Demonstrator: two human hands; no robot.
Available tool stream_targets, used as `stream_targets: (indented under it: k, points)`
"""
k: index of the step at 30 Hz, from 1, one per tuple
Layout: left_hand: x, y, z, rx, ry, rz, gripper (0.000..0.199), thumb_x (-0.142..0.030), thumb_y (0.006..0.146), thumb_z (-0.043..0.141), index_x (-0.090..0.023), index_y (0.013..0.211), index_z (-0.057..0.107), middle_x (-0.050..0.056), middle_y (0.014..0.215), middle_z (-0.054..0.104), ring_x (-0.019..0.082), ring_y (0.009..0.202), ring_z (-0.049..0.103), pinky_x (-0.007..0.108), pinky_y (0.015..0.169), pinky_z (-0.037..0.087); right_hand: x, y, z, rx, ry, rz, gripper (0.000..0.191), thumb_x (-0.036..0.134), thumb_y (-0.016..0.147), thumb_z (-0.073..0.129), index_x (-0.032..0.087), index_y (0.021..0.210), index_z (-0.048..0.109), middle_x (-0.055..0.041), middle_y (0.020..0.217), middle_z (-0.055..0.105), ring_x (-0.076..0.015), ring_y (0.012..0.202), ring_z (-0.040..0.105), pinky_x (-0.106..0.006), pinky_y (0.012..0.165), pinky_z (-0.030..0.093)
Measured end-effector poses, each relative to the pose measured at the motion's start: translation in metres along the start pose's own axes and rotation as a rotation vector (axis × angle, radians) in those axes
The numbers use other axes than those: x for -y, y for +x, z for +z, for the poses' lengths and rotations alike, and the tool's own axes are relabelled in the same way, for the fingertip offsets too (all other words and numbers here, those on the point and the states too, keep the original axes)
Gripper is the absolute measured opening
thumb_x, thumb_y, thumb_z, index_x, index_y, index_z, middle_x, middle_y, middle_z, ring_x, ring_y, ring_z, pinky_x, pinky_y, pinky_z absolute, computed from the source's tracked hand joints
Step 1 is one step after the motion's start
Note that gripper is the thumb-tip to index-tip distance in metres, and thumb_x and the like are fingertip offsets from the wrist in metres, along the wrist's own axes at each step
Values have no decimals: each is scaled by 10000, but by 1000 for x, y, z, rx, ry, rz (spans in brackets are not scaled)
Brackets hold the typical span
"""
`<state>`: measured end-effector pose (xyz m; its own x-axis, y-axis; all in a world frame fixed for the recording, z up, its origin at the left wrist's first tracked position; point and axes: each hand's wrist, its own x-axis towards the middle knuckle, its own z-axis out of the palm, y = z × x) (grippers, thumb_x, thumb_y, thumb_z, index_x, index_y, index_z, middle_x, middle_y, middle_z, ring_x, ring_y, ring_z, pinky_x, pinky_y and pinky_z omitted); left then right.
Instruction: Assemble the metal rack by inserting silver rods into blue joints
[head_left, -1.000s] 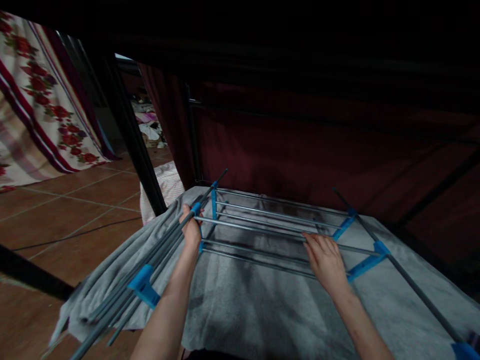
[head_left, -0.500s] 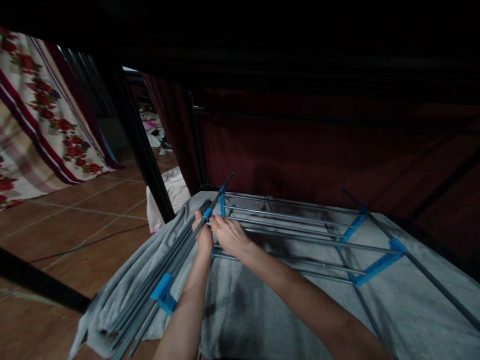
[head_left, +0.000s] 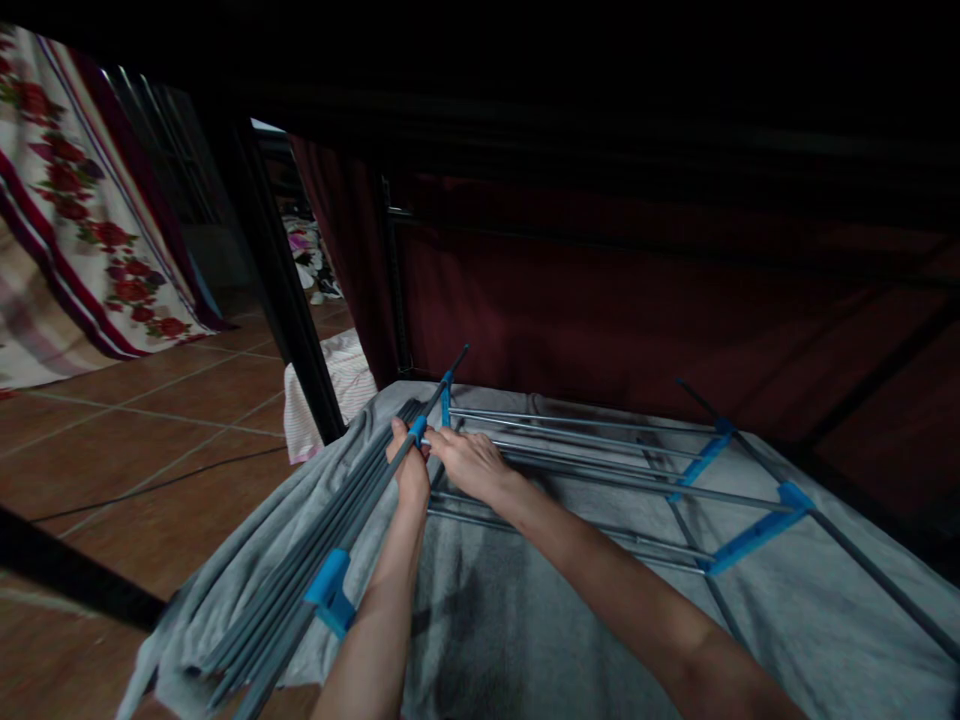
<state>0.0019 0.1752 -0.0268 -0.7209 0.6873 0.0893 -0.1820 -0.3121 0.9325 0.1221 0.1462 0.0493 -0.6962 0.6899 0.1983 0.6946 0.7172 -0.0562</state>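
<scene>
My left hand (head_left: 409, 468) is closed around a long grey pole (head_left: 375, 487) of what looks like a clothes drying rack, just at a blue plastic connector (head_left: 418, 431). Right beside it, my right hand (head_left: 471, 462) pinches the end of a grey crossbar (head_left: 630, 484), whose pale tip points at that connector. I cannot tell whether the tip sits inside it. The crossbar's far end meets a blue bracket (head_left: 757, 535) on the opposite pole (head_left: 870, 565). Lower on the near pole sits another blue bracket (head_left: 330, 592).
Several loose grey tubes (head_left: 300, 560) lie left of my arm on the grey blanket (head_left: 510, 620). Dark metal posts (head_left: 289, 300) and a dark red curtain (head_left: 637, 310) surround this low bed. A floral cloth (head_left: 82, 210) hangs at left above the tiled floor (head_left: 187, 400).
My right hand has slid slightly right, away from the blue connector, and the pale crossbar tip now shows between the hands. My left hand keeps its grip. The view has shifted a little.
</scene>
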Motion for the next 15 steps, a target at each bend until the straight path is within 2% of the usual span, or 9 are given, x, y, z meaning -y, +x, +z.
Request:
stream_targets:
  k: [2,4,9,15]
  points:
    - [-1,-2,0,-22,15,2,623,-792,807,428,-198,631,480,-29,536,473,103,488,448,236,442,405,0,2,0,-2,5,5,373,220,1031,302,235,1358,480,-87,1203,663,-217,981,684,-364,817,533]
    - [-4,-5,0,-23,28,-1,616,-782,817,429,-203,613,475,-29,522,451,105,479,437,240,435,401,-1,3,1,5,4,7,369,223,1034,303,235,1360,475,-79,1201,667,-214,991,683,-356,820,530]
    - [-9,-10,2,49,71,14,698,-744,881,327,-163,680,658,39,563,583,140,511,506,269,465,431,-2,2,5,-11,-1,-2,380,202,1034,286,204,1364,474,-99,1259,652,-215,1035,675,-358,848,523]
    - [-10,-12,1,24,111,26,709,-717,901,317,-157,694,698,59,582,626,154,526,534,276,482,444,-4,5,6,14,63,0,359,272,1042,307,217,1337,505,-97,1304,640,-220,1053,672,-374,879,523]
